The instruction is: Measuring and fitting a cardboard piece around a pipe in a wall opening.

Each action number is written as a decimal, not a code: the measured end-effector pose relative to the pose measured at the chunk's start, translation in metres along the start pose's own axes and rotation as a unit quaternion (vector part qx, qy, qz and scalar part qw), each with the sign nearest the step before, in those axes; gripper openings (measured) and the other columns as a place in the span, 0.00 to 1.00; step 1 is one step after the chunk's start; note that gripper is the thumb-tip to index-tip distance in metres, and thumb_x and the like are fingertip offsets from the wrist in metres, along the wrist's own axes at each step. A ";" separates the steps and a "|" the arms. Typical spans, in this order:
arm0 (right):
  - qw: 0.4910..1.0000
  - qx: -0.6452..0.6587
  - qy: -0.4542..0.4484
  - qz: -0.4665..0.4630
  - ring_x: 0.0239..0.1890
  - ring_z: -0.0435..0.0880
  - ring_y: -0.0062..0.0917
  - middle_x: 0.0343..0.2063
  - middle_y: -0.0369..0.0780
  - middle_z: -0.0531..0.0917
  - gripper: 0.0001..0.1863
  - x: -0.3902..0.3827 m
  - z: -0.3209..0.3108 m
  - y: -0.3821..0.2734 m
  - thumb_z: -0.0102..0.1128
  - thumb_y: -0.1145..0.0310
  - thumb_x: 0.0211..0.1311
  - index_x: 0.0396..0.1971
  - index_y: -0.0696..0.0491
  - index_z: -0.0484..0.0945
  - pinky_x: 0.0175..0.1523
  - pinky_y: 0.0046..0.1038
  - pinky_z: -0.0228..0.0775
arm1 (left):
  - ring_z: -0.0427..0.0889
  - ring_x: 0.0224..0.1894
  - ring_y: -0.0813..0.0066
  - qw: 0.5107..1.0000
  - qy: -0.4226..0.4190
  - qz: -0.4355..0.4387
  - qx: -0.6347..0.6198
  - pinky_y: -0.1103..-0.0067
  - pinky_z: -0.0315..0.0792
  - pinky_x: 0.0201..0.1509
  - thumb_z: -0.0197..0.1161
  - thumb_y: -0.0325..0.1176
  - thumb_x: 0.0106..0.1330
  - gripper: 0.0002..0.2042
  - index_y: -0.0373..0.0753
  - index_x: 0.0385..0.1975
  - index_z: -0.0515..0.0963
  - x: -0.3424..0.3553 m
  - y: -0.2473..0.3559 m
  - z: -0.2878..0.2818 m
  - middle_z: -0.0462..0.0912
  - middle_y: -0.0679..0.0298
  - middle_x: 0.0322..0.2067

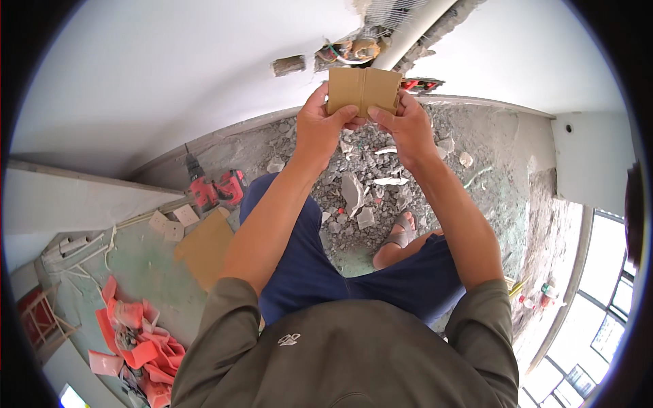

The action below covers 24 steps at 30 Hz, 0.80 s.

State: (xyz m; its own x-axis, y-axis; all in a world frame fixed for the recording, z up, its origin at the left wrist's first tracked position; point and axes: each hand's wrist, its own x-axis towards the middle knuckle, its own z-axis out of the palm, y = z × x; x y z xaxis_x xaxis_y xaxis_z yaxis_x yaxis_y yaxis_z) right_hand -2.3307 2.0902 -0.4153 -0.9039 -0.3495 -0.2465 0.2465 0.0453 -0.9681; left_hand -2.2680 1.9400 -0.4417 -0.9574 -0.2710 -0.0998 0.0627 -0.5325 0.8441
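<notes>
My left hand grips the left edge of a small brown cardboard piece, thumb on its front. My right hand holds the same piece at its right edge. A vertical crease runs down the cardboard's middle. Just behind it, a white pipe runs through a broken channel in the white wall, beside exposed wires and a small rough cutout. A red and black tool, partly hidden, lies to the right of the cardboard.
Rubble covers the floor around my feet. At left lie a red cordless drill, cut cardboard, small pale squares, thin conduits and a red plastic heap. A window is at lower right.
</notes>
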 end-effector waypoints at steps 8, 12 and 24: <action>0.994 0.073 -0.002 0.080 0.32 0.79 0.17 0.33 0.37 0.80 0.31 0.005 0.012 0.021 0.65 0.77 0.55 0.59 0.59 0.63 0.32 0.18 0.69 | 0.82 0.27 0.78 0.987 0.031 -0.097 0.122 0.83 0.77 0.32 0.65 0.28 0.61 0.22 0.35 0.55 0.70 -0.002 0.007 -0.021 0.82 0.62 0.33; 0.971 0.177 -0.052 0.150 0.34 0.81 0.20 0.35 0.38 0.79 0.36 0.011 0.010 0.020 0.66 0.73 0.56 0.62 0.59 0.58 0.34 0.18 0.72 | 0.81 0.36 0.77 0.987 -0.004 -0.030 0.156 0.81 0.76 0.40 0.66 0.31 0.61 0.21 0.35 0.53 0.72 -0.006 0.007 -0.039 0.81 0.63 0.38; 0.988 -0.084 -0.112 0.071 0.37 0.79 0.18 0.36 0.36 0.83 0.19 0.015 -0.004 0.000 0.68 0.67 0.55 0.45 0.59 0.79 0.45 0.23 0.70 | 0.71 0.52 0.58 0.865 -0.071 0.015 0.496 0.68 0.67 0.53 0.66 0.44 0.59 0.21 0.33 0.45 0.76 -0.010 0.017 -0.061 0.75 0.53 0.48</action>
State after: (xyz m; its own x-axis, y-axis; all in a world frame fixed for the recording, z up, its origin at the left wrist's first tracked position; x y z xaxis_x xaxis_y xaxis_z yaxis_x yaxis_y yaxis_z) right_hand -2.3457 2.0885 -0.4189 -0.7602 -0.5258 -0.3815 0.2861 0.2562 -0.9233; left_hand -2.2402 1.8851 -0.4581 -0.9889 -0.1349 -0.0630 -0.1170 0.4422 0.8892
